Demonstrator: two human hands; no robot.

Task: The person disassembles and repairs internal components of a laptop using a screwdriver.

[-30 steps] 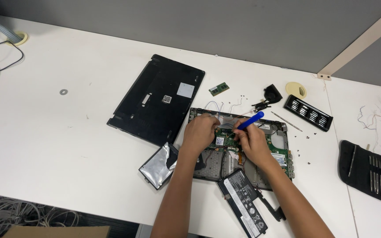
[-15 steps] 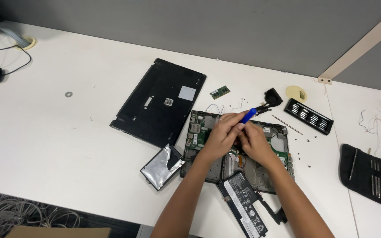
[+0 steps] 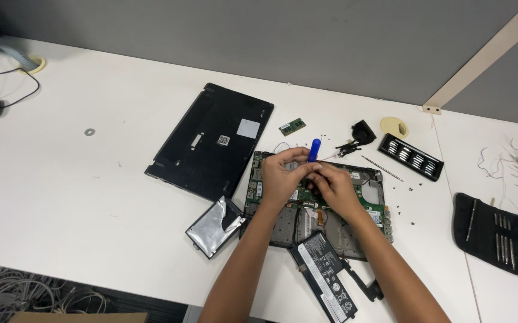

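White desk [image 3: 91, 197] against a grey partition wall [image 3: 271, 36]. Opened laptop chassis [image 3: 374, 206] sits mid-desk, green motherboard [image 3: 371, 194] exposed. Both hands meet over its upper middle.

Left hand [image 3: 280, 176] is curled, fingertips pinching at the blue-handled screwdriver [image 3: 313, 150], which stands roughly upright above the board. Right hand [image 3: 333, 186] is closed too, fingers bunched just beside the left, touching it; can't tell if it grips the driver shaft or a small part underneath, since the tip is hidden by the fingers.

Around it:
- black bottom cover [image 3: 211, 140] lying flat to the left, just beside the chassis
- silver drive [image 3: 214, 226] in its caddy, near the chassis's lower left corner
- flat black battery [image 3: 324, 278] at the front edge, under the right forearm
- green memory stick [image 3: 292, 127] above the chassis
- black bit holder [image 3: 410, 157] and a loose metal rod [image 3: 381, 168] to the right
- black tool pouch [image 3: 490, 232] far right, well apart
- small washer [image 3: 89, 131] alone on the left
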